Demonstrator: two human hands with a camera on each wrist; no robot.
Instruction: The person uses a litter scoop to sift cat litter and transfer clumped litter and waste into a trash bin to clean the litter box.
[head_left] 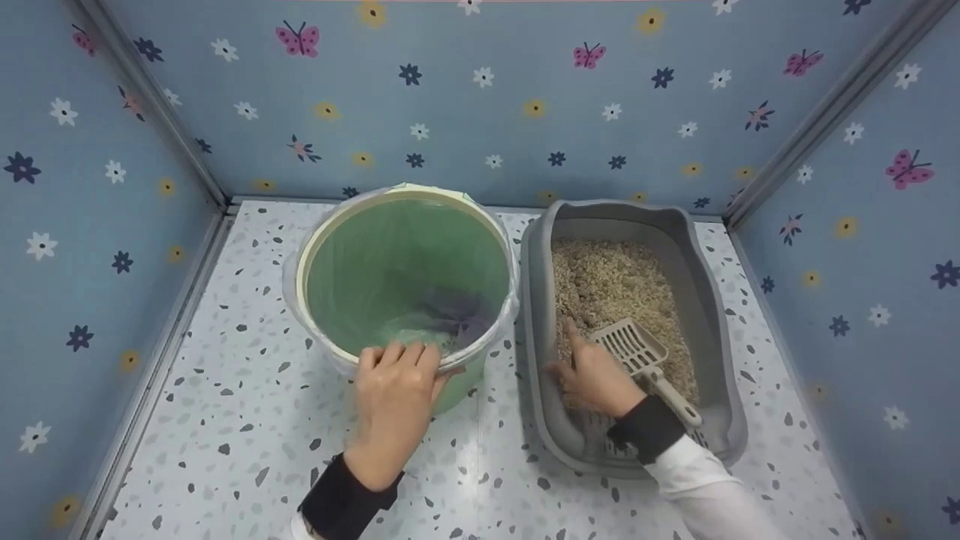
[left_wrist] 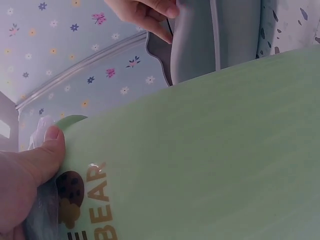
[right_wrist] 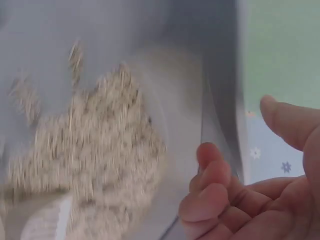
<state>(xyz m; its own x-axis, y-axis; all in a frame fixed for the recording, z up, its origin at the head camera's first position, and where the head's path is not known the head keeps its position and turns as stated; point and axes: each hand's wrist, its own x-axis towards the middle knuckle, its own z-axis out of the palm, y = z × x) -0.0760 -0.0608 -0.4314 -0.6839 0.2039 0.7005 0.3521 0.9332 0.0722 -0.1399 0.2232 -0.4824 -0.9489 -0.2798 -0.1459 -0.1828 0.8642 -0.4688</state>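
Note:
My left hand (head_left: 397, 382) grips the near rim of a green trash bin (head_left: 409, 247) lined with a clear plastic bag (head_left: 510, 300). Its fingers go over the rim to the inside, and the thumb (left_wrist: 52, 142) lies along the outside in the left wrist view. Over the left side of a grey litter box (head_left: 716, 330) is my right hand (head_left: 600, 379), holding nothing. Its thumb (right_wrist: 280, 115) stands apart from the box wall on the outer side, while its loosely bent fingers (right_wrist: 205, 200) overlap the wall's inner side. Beside that hand, a beige slotted litter scoop (head_left: 634, 345) lies on the pellet litter (head_left: 622, 274).
Dark, crumpled material (head_left: 450, 311) lies at the bottom of the bin. Bin and box stand side by side on a speckled white surface (head_left: 247, 360). Blue flowered panels (head_left: 480, 97) enclose it at the back and both sides.

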